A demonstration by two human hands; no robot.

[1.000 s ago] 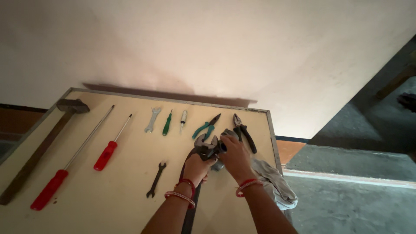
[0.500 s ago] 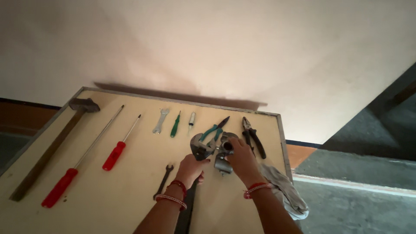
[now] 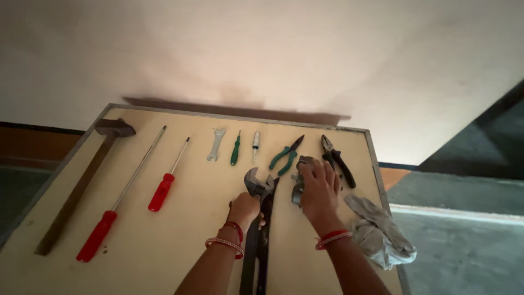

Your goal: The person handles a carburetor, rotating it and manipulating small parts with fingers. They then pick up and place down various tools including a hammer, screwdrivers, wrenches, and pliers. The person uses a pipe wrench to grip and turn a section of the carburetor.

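My left hand (image 3: pixel 244 210) is closed around the handle of a large adjustable wrench (image 3: pixel 256 184), which lies lengthwise on the beige table (image 3: pixel 191 251) with its jaw pointing away from me. A second dark, long-handled tool (image 3: pixel 267 235) lies against the wrench on its right. My right hand (image 3: pixel 320 191) lies over a grey metal tool (image 3: pixel 298 188), fingers curled on it; most of that tool is hidden under the palm. Both wrists wear red and white bangles.
Laid out on the table are a hammer (image 3: pixel 112 129), a long red screwdriver (image 3: pixel 98 235), a short red screwdriver (image 3: pixel 161 191), a small spanner (image 3: pixel 216 143), a green screwdriver (image 3: pixel 235 152), a pale tester screwdriver (image 3: pixel 255 143), green pliers (image 3: pixel 284 157) and black pliers (image 3: pixel 337 161). A grey cloth (image 3: pixel 376 232) hangs over the right edge.
My hands have drawn apart: the left has slid down the wrench handle and uncovered its jaw, and the right has shifted right with the grey tool. The small spanner near my left arm is out of sight.
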